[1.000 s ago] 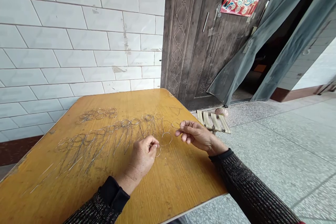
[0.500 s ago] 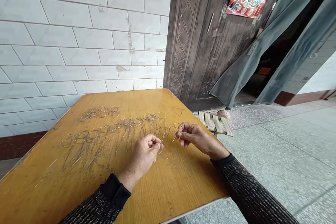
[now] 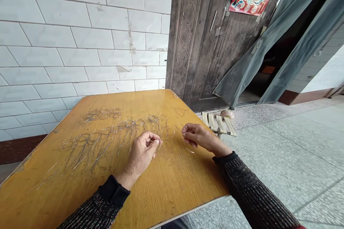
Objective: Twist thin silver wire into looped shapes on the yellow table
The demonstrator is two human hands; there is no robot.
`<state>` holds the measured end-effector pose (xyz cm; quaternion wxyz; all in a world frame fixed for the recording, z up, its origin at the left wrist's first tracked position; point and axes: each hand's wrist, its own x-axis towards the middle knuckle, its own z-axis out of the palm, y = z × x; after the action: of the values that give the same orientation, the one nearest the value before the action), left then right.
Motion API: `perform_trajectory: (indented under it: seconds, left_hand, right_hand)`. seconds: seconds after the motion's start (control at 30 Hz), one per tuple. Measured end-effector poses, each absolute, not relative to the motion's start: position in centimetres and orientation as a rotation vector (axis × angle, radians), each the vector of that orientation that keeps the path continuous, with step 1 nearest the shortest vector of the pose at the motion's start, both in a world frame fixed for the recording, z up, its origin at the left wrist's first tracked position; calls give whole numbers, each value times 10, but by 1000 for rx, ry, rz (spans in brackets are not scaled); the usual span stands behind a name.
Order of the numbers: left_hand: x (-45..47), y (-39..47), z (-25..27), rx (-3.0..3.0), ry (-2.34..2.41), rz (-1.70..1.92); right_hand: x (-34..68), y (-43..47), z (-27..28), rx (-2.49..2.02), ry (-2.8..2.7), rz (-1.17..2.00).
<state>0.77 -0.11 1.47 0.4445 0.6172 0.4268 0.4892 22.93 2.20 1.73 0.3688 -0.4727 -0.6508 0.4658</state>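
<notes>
Over the right part of the table, my left hand point(image 3: 142, 154) is closed in a pinch on a thin wire point(image 3: 160, 146), which curves just past the fingertips. My right hand point(image 3: 199, 137) is also pinched, a short way to the right, with a thin wire end point(image 3: 191, 151) showing below its fingers. Behind and between the hands lies a wire loop point(image 3: 168, 133); whether it joins the held wire I cannot tell. To the left, several looped wires point(image 3: 94, 137) with long straight tails lie in an overlapping row.
A smaller group of wire coils point(image 3: 103, 114) lies farther back on the wooden table point(image 3: 172, 189). White wall tiles point(image 3: 80, 57) and a dark carved door point(image 3: 199, 53) stand behind. Right of the table is a low strap-seat stool point(image 3: 219, 123); a grey curtain point(image 3: 244, 75) hangs in the doorway.
My left hand has shifted slightly left and the gap between my hands has widened. The wire end at my right hand now shows lower, beneath the fingers. The view has moved a little.
</notes>
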Motion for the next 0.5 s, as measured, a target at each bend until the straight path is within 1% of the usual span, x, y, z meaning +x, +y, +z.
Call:
perform_trajectory:
  seconds: [0.07,0.17,0.3,0.37,0.5]
  left_hand:
    - [4,-4,17,1588,1069,1212]
    - [-4,-7,21,1644,1101,1215]
    - [-15,-7,19,1628,1130,1252]
    - [-18,-6,17,1606,1128,1271]
    - [-17,-7,15,1602,1128,1247]
  right_hand:
    - [229,22,14,-1261,-1787,1182]
    - [226,20,12,-1329,-1941,1073]
    - [226,20,13,-1424,-2066,767]
    - [231,23,14,-1448,-2053,600]
    - [250,34,13,-1562,-1791,368]
